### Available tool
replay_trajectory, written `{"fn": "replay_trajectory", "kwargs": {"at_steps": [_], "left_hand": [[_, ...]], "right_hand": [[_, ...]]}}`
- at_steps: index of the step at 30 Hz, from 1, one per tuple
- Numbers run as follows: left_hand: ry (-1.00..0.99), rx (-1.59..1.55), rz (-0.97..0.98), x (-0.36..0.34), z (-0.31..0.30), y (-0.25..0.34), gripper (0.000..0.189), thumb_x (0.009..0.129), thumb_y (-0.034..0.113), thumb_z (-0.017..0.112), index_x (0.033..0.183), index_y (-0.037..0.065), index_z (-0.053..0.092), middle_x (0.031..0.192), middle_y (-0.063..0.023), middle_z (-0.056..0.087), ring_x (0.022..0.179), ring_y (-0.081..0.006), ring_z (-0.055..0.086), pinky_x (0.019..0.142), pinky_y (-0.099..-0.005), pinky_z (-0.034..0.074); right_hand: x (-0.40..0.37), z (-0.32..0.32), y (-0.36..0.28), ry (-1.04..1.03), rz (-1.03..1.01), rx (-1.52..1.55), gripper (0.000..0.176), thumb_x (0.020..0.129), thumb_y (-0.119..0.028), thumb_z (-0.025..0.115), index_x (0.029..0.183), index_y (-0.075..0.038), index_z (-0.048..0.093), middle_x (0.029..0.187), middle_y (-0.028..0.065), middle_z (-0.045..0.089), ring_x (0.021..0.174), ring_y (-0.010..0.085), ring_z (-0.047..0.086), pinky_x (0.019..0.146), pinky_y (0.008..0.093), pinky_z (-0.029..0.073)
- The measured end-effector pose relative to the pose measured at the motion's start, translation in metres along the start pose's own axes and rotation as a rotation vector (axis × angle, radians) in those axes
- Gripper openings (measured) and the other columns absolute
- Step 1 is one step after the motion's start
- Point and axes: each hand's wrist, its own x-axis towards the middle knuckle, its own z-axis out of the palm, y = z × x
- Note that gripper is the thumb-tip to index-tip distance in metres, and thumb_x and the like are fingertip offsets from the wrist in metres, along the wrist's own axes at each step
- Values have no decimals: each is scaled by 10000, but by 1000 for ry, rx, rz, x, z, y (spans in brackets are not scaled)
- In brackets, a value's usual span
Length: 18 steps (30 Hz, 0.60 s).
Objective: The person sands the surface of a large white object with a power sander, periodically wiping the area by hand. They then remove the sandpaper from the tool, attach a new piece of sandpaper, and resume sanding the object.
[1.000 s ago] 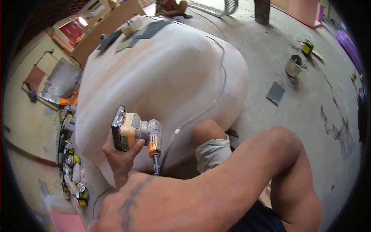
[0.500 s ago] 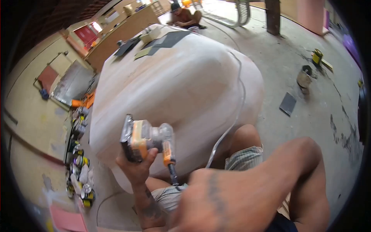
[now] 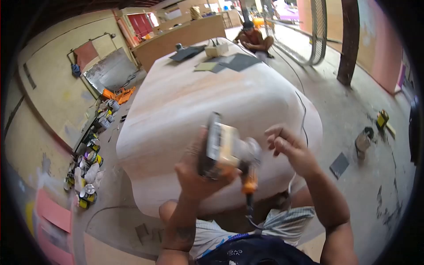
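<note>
My left hand (image 3: 192,172) is wrapped round the body of an orange and grey electric sander (image 3: 227,150). The sander is held up in front of me, tilted on its side, its flat dark pad (image 3: 211,145) facing left. Its cord drops from the handle toward my lap. To the right of the sander, my right hand (image 3: 289,150) is raised in the air, fingers loosely bent and apart, with nothing visible in it. Behind both hands lies a large, smooth, whitish curved shell (image 3: 212,106) with brownish patches; neither hand clearly touches it.
Dark sandpaper sheets (image 3: 243,62) and a pale box (image 3: 216,50) lie on the shell's far end. A cord (image 3: 302,108) runs along its right side. Paint cans (image 3: 93,157) line the left wall. Another person (image 3: 254,39) squats at the back. A bucket (image 3: 363,140) stands at right.
The sander and my left hand have moved right and slightly up in view. My right hand has moved from close to the camera to beyond the sander. The view has shifted.
</note>
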Motion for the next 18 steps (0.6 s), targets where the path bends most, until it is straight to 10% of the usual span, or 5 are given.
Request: {"fn": "replay_trajectory", "kwargs": {"at_steps": [2, 3, 6, 10, 18], "left_hand": [[-54, 86, 170, 8, 9, 13, 979, 705, 462, 956, 1430, -85, 589, 1351, -276, 684, 1210, -403, 712, 1035, -496, 571], [-81, 87, 255, 12, 14, 18, 978, 725, 511, 934, 1438, -67, 594, 1385, -261, 673, 1240, -415, 694, 1066, -517, 550], [-205, 74, 343, 4, 27, 28, 972, 776, 596, 857, 1472, -25, 585, 1465, -228, 632, 1333, -399, 638, 1125, -546, 495], [-226, 60, 314, -16, 55, 18, 934, 798, 555, 865, 1475, -21, 578, 1514, -232, 592, 1432, -370, 557, 1180, -561, 428], [-247, -78, 141, -35, 76, 22, 946, 910, 585, 731, 1618, 43, 415, 1658, -244, 408, 1506, -435, 440, 1213, -569, 359]], "right_hand": [[-14, -13, 65, -137, 295, 35, 682, 1098, -584, 488, 1582, -105, 442, 1415, 64, 589, 1250, 197, 572, 1016, 384, 496], [-36, -12, 87, -260, 393, 534, 861, 1050, -722, 422, 1651, -114, 326, 1577, 113, 510, 1427, 302, 503, 1162, 504, 423], [-80, 7, 113, -369, 97, 1098, 992, 993, -776, 475, 1666, -78, 262, 1620, 182, 454, 1453, 379, 498, 1158, 583, 451], [-101, 22, 115, -248, -25, 1086, 861, 965, -610, 632, 1556, -17, 434, 1408, 210, 624, 1216, 342, 680, 948, 494, 612], [-97, 36, 78, 618, 149, 595, 737, 995, -598, 533, 1416, 6, 546, 1163, 165, 704, 860, 233, 725, 629, 328, 600]]}}
